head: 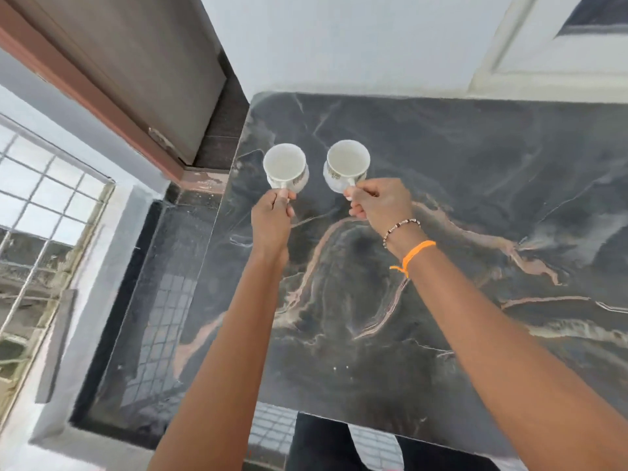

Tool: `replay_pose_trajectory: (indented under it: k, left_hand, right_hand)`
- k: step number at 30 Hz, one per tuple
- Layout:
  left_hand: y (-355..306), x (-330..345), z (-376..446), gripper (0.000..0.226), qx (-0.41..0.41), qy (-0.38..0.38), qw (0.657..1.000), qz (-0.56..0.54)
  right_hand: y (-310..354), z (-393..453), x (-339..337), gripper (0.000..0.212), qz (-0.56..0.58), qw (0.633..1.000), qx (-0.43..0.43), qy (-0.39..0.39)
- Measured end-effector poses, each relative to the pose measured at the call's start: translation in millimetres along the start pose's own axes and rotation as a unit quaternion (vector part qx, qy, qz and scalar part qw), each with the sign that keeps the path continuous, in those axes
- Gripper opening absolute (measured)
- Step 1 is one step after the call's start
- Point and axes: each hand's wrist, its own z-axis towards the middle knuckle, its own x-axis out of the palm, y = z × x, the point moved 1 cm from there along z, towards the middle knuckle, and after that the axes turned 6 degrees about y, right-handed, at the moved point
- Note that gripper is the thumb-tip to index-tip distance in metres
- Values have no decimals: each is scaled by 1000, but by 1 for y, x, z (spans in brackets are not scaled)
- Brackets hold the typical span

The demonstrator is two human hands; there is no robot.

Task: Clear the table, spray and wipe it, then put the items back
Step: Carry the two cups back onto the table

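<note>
Two white cups with a patterned band are over the far left part of the dark marble table. My left hand pinches the handle of the left cup. My right hand grips the handle of the right cup. Both cups are upright and look empty inside. Whether their bases touch the tabletop I cannot tell. Nothing else lies on the visible tabletop.
A white wall runs along the table's far edge. A brown door stands at the far left. A barred window is on the left, with dark tiled floor between it and the table's left edge.
</note>
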Motion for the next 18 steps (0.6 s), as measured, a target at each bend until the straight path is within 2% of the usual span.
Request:
replay_pose_trajectory:
  k: [10,18]
  left_hand:
    - [-11,-46,126,35,1,83,996,25]
    - [-11,-57,173,34,-22,87,996,24]
  right_hand:
    - [23,81,93,21,-12,991,42,-125]
    - [31,111,123,27,-37,986,60,-151]
